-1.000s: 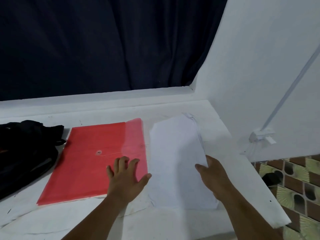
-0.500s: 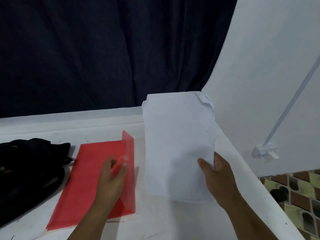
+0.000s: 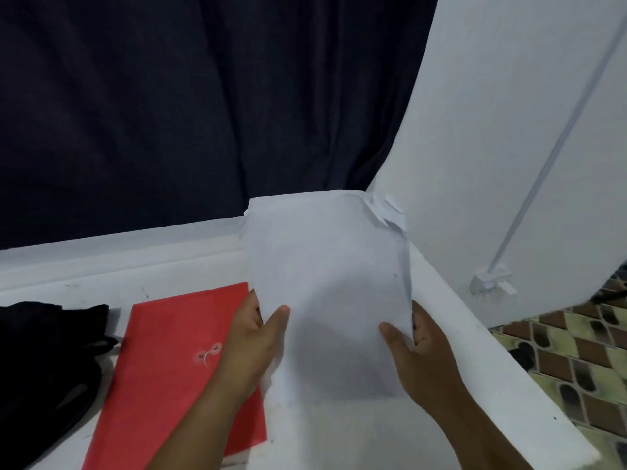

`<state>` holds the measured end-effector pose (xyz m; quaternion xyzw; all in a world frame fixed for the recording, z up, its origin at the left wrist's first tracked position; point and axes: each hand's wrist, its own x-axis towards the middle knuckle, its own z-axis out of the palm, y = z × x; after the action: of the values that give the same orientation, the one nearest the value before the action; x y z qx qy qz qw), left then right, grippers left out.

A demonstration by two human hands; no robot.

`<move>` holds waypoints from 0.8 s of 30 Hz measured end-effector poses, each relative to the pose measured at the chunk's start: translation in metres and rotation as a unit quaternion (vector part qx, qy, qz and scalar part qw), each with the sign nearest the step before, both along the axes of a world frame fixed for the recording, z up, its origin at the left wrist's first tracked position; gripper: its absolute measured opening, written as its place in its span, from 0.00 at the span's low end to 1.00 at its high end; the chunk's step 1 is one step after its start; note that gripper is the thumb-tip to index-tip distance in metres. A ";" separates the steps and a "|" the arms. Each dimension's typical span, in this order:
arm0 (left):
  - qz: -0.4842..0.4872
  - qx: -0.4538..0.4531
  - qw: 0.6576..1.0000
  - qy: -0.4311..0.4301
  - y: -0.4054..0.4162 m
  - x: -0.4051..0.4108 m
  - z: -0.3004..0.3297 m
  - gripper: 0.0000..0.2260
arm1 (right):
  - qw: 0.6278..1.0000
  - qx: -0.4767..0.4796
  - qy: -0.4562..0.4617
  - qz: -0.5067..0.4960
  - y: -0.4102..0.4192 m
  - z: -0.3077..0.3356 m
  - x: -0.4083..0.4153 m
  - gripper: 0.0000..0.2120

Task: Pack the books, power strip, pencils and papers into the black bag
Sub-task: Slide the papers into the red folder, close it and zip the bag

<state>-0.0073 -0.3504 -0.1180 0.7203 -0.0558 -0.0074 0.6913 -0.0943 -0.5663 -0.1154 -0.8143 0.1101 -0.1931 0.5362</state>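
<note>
A stack of white papers [image 3: 325, 273] is lifted off the white table [image 3: 458, 351] and stands nearly upright, its top right corner crumpled. My left hand [image 3: 254, 344] grips the stack's left edge, thumb in front. My right hand [image 3: 417, 347] grips the right edge low down. A red folder [image 3: 173, 361] with a string clasp lies flat on the table to the left, partly under my left forearm. The black bag [image 3: 47, 361] lies crumpled at the far left edge. No books, power strip or pencils are in view.
A dark curtain [image 3: 186, 106] hangs behind the table. A white wall [image 3: 509, 147] with a cable conduit and clip closes off the right. Patterned floor tiles [image 3: 576, 361] show beyond the table's right edge.
The papers went from lying flat to held upright. My left hand let the red folder's flap fall closed and moved right to take the papers' left edge.
</note>
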 end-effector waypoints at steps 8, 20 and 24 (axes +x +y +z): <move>0.030 0.020 0.994 -0.107 -0.039 -0.006 0.008 0.16 | 0.996 -0.041 -0.069 -0.040 -0.026 0.012 0.016 0.20; 0.115 -0.028 0.977 -0.180 -0.067 -0.010 0.043 0.12 | 0.982 -0.050 -0.179 0.026 -0.068 0.032 0.044 0.09; 0.151 -0.016 0.972 -0.178 -0.069 -0.003 0.051 0.08 | 0.980 0.007 -0.195 0.044 -0.074 0.038 0.053 0.09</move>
<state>-0.0107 -0.4191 -0.0666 0.6992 -0.0689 0.2259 0.6748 -0.0411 -0.6402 -0.0778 -0.7613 -0.0314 -0.3238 0.5608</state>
